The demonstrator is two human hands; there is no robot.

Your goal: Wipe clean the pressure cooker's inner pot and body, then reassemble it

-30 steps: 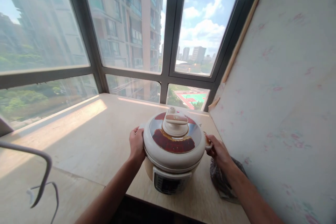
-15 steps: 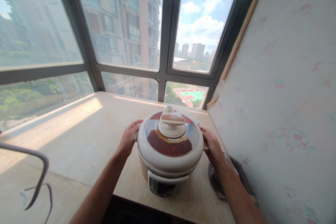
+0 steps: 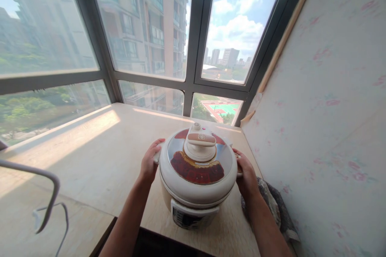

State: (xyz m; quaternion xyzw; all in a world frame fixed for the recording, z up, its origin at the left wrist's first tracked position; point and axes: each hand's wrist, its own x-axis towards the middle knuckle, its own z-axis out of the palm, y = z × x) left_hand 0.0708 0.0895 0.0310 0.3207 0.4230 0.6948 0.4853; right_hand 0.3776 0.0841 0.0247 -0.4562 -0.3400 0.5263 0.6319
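Observation:
A white electric pressure cooker (image 3: 197, 192) with a dark red and silver lid is in the middle of the head view, upright, its control panel facing me. My left hand (image 3: 151, 160) is closed round the side handle on its left. On the other side, my right hand (image 3: 245, 170) grips the right handle. The lid, with its pinkish-brown knob bar (image 3: 201, 139), sits on the cooker. Parts of the fingers are hidden behind the handles. Whether the cooker's base touches the surface I cannot tell.
Below the cooker is a pale wood-look ledge (image 3: 90, 160) with a dark gap (image 3: 159, 245) at its front edge. A grey cloth bundle (image 3: 276, 204) lies by the papered wall (image 3: 325, 128) on the right. A bent grey metal tube (image 3: 52, 186) juts in from the left. Framed windows stand behind.
The cooker appears slightly larger and lower in view, a little nearer to me, with both hands still on its handles. The camera view has shifted slightly.

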